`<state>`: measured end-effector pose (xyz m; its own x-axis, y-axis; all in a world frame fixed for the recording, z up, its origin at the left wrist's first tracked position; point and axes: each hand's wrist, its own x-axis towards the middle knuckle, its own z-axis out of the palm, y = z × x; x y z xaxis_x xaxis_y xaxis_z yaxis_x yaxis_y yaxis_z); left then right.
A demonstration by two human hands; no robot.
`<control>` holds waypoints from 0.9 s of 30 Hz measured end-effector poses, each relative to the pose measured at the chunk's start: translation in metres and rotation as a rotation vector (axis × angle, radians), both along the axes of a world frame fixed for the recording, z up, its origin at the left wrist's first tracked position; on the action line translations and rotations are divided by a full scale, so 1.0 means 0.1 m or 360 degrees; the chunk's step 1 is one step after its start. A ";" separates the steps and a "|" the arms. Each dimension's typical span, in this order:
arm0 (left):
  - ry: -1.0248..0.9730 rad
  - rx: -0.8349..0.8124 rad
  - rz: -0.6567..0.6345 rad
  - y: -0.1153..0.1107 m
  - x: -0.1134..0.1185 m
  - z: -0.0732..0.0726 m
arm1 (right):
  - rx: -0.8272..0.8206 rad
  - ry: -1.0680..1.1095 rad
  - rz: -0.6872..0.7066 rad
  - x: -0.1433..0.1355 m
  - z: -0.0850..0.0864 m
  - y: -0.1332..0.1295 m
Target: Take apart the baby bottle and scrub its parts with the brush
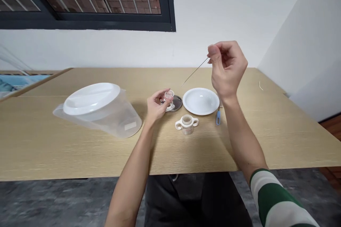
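Observation:
My left hand (157,106) pinches a small clear and white plastic piece (169,94) over a round metal tray (177,103). Raised above the table, my right hand (229,67) has its thumb and fingers closed on a thin dark wire (195,71), whose free end slopes down to the left. Below that end lies a white plate (201,101). A clear cup with two white handles (187,124) stands in front of the tray and plate. Beside the plate, under my right wrist, is a small blue-handled tool (218,117).
A large translucent pitcher with a white lid (106,110) lies tilted on the left of the wooden table (80,156). A small pale bent strip (260,86) lies at the far right. The wall and a barred window (106,17) are behind the table.

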<state>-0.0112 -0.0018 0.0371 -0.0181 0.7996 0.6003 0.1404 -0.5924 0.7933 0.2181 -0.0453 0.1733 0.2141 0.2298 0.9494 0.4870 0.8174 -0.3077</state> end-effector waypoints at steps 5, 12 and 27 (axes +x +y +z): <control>-0.0191 -0.0091 -0.0063 0.08 -0.01 -0.04 | 0.0079 -0.0055 -0.0067 0.16 -0.02 0.05; -0.0175 -0.0260 -0.0122 0.16 -0.01 -0.17 | -0.0020 -0.0016 -0.0144 0.21 0.00 -0.01; -0.0448 -0.0625 -0.0087 0.20 -0.01 -0.31 | -0.0211 -0.0032 -0.0058 0.22 0.02 0.00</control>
<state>-0.0123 0.0180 0.0065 -0.0878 0.9690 0.2310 -0.1348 -0.2413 0.9610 0.2397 -0.0456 0.1756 0.2056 0.3458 0.9155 0.5229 0.7519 -0.4014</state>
